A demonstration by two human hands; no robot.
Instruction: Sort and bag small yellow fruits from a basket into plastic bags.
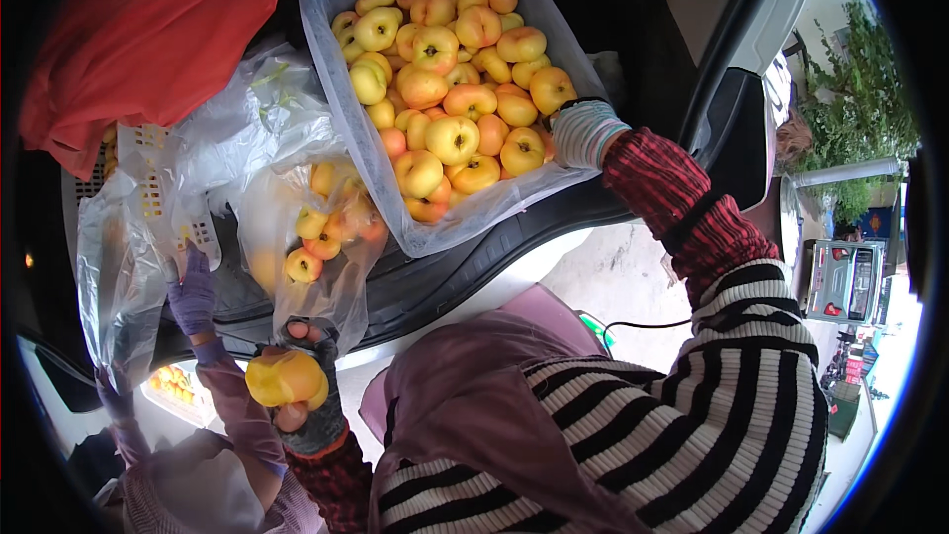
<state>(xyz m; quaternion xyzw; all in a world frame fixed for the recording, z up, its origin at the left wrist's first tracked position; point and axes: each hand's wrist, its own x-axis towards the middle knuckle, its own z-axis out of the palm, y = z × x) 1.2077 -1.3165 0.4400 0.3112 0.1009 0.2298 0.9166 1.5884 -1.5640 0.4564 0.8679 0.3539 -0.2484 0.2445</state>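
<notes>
My left hand, in a dark grey glove with bare fingertips, is closed around yellow flat peaches; at least two show, pressed together. Just above it hangs a clear plastic bag with several flat peaches inside. My right hand, in a striped glove, reaches over the right rim of a crate lined with translucent plastic. Yellow and orange flat peaches fill that crate. The right fingers curl down beside the peaches at its edge, and the glove hides what they hold, if anything.
At the left, a co-worker's purple-gloved hand is at another clear bag. A red cloth covers part of a white perforated crate. The vehicle's boot sill runs below the crates. Another peach box stands lower left.
</notes>
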